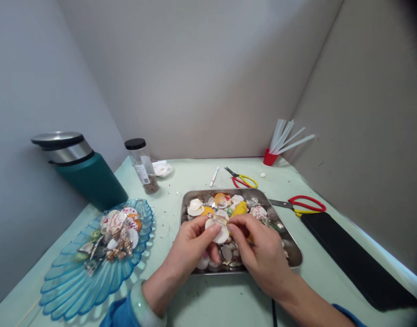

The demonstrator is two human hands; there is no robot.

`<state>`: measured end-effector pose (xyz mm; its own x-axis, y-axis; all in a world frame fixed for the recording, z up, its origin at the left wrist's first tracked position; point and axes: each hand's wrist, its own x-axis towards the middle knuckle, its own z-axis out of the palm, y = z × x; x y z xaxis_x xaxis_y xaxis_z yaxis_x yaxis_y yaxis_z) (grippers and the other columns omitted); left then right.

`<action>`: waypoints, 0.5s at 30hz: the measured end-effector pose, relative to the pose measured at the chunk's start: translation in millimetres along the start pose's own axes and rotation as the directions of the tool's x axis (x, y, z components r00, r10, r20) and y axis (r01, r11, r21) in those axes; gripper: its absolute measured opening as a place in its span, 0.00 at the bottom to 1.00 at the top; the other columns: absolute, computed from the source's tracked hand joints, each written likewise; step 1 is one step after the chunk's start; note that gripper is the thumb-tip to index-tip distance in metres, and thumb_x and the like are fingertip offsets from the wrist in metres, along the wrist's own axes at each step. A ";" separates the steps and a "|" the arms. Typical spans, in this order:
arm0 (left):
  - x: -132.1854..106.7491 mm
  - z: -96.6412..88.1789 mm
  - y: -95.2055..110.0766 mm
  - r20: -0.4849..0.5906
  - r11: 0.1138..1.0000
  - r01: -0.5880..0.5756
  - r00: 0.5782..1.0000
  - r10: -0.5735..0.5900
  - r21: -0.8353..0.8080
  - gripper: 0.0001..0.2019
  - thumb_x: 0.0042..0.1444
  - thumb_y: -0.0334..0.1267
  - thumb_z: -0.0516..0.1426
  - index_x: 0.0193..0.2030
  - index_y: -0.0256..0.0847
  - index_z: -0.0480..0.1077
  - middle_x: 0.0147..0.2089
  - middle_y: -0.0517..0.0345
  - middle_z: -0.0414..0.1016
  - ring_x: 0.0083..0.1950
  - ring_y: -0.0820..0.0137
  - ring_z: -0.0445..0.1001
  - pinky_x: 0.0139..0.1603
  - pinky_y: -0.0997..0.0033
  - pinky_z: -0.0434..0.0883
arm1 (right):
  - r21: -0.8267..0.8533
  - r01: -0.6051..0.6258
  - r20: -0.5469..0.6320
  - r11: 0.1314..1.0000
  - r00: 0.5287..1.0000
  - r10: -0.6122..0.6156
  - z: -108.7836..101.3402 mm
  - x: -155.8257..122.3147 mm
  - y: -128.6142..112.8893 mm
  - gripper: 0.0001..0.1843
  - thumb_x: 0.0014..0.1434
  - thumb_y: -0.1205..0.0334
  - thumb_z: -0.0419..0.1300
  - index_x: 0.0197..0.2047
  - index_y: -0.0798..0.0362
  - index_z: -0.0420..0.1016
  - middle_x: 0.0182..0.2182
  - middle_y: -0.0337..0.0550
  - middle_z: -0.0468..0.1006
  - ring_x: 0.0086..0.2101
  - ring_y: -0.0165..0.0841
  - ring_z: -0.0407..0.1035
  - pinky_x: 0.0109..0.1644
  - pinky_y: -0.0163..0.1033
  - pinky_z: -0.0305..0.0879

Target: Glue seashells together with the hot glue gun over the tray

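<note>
My left hand (198, 240) pinches a round white seashell (220, 233) between thumb and fingers, above a metal tray (293, 245) of mixed shells. Along the shell's upper edge lies a small, thin, shiny strip (218, 219), too small to name. My right hand (258, 245) has its thumb and fingertips closed at the shell's right edge, by the end of that strip. Whether it grips the strip or the shell is hidden. In the tray are white scallops (195, 207), an orange shell (222, 200) and a yellow piece (240, 209).
A blue shell-shaped dish (79, 290) with shells stands left, before a teal bottle (92, 177). Behind are a black-lidded jar (143, 168), a white marker (214, 176), small scissors (242, 178) and a red cup (270, 157) of glue sticks. Larger scissors (307, 204) and a black slab (354, 259) lie right.
</note>
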<state>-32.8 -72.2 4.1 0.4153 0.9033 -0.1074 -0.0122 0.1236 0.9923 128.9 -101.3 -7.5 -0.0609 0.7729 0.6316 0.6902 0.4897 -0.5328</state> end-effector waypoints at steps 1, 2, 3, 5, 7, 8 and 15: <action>0.2 0.0 0.1 0.001 1.000 -0.002 1.000 0.002 -0.001 0.16 0.55 0.48 0.56 0.29 0.36 0.66 0.15 0.63 0.68 0.15 0.79 0.66 0.19 0.82 0.58 | 0.004 0.008 0.003 1.000 1.000 -0.008 0.0 -0.1 -0.1 0.05 0.64 0.63 0.54 0.38 0.53 0.69 0.30 0.39 0.75 0.29 0.30 0.69 0.34 0.35 0.61; 0.3 0.1 0.2 -0.003 1.000 -0.003 1.000 0.003 -0.003 0.16 0.56 0.49 0.56 0.29 0.36 0.66 0.15 0.63 0.68 0.15 0.79 0.65 0.20 0.82 0.59 | 0.007 0.015 0.004 1.000 1.000 -0.015 -0.1 -0.1 -0.3 0.05 0.64 0.63 0.54 0.38 0.53 0.69 0.29 0.39 0.75 0.29 0.30 0.69 0.34 0.35 0.61; 0.4 0.3 0.3 -0.008 1.000 -0.002 1.000 0.002 -0.004 0.16 0.56 0.49 0.56 0.29 0.36 0.65 0.14 0.63 0.68 0.15 0.79 0.65 0.20 0.82 0.59 | 0.009 0.020 0.007 1.000 1.000 -0.020 -0.3 -0.2 -0.5 0.05 0.64 0.63 0.54 0.37 0.53 0.69 0.29 0.39 0.74 0.28 0.29 0.69 0.34 0.35 0.61; 0.1 0.8 0.5 -0.010 1.000 0.002 1.000 -0.002 -0.006 0.16 0.57 0.50 0.55 0.29 0.36 0.65 0.15 0.62 0.69 0.15 0.79 0.64 0.19 0.82 0.59 | 0.008 0.031 0.026 0.999 0.999 -0.032 -0.5 -0.3 -0.8 0.05 0.64 0.64 0.53 0.36 0.53 0.68 0.28 0.38 0.73 0.28 0.29 0.68 0.34 0.34 0.60; -0.6 1.2 0.5 -0.005 1.000 0.006 1.000 -0.006 -0.003 0.16 0.57 0.50 0.55 0.30 0.37 0.65 0.15 0.62 0.69 0.15 0.78 0.65 0.19 0.82 0.58 | -0.002 0.051 0.051 0.999 0.997 -0.050 -0.4 -0.3 -0.9 0.07 0.65 0.64 0.52 0.34 0.53 0.68 0.26 0.38 0.72 0.26 0.28 0.67 0.33 0.34 0.58; -1.0 1.2 0.5 -0.002 1.000 0.006 1.000 -0.006 0.003 0.16 0.57 0.50 0.54 0.30 0.37 0.65 0.15 0.62 0.69 0.15 0.78 0.66 0.18 0.82 0.58 | -0.011 0.060 0.064 0.998 0.996 -0.060 -0.2 -0.3 -0.9 0.08 0.65 0.64 0.52 0.33 0.54 0.68 0.25 0.38 0.71 0.26 0.28 0.66 0.32 0.34 0.58; -0.5 0.5 2.0 -0.003 1.000 -0.009 1.000 0.009 0.021 0.17 0.57 0.48 0.55 0.27 0.35 0.65 0.16 0.62 0.69 0.16 0.78 0.67 0.19 0.82 0.58 | -0.079 0.105 0.086 0.991 0.991 -0.099 1.0 -1.2 -0.3 0.13 0.66 0.63 0.50 0.30 0.53 0.66 0.22 0.36 0.68 0.23 0.28 0.63 0.30 0.34 0.55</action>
<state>-32.5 -72.6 6.2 0.4122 0.9057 -0.0986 0.0031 0.1069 0.9943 128.0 -102.0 -8.6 -0.1904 0.7527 0.6303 0.7347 0.5351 -0.4170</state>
